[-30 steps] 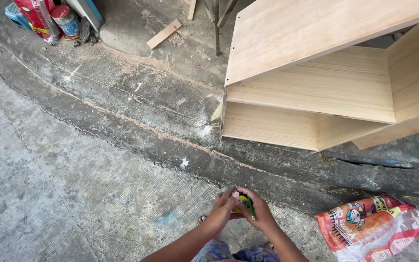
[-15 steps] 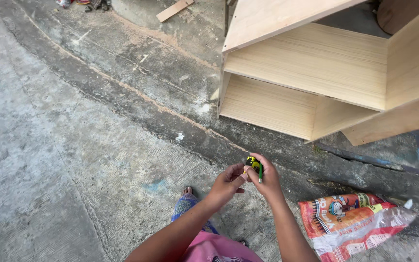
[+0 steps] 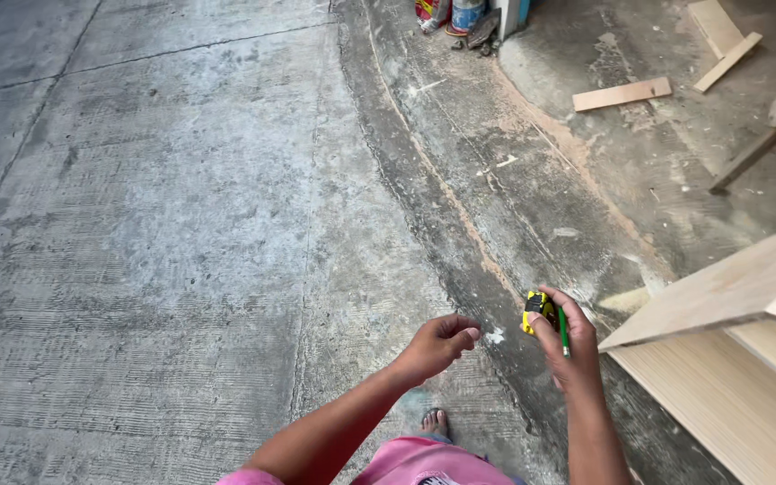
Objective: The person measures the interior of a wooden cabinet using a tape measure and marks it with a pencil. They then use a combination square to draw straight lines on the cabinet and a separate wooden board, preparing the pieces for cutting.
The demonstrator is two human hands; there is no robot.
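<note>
My right hand grips a small yellow and black tape measure and a green pencil together, held up over the concrete ground. My left hand hovers a short way to the left of it, fingers curled loosely, holding nothing. A bare wooden shelf unit made of pale boards lies at the right edge, close to my right hand. My foot in a sandal shows below my hands.
Rough concrete ground spreads to the left. A dark curved strip with sawdust runs through the middle. Wood offcuts lie at the top right. Cans and bottles stand at the top edge.
The view has swung left, so the shelf unit slid to the right edge and the printed bag left the view. My left hand has let go of the tape measure and drawn away.
</note>
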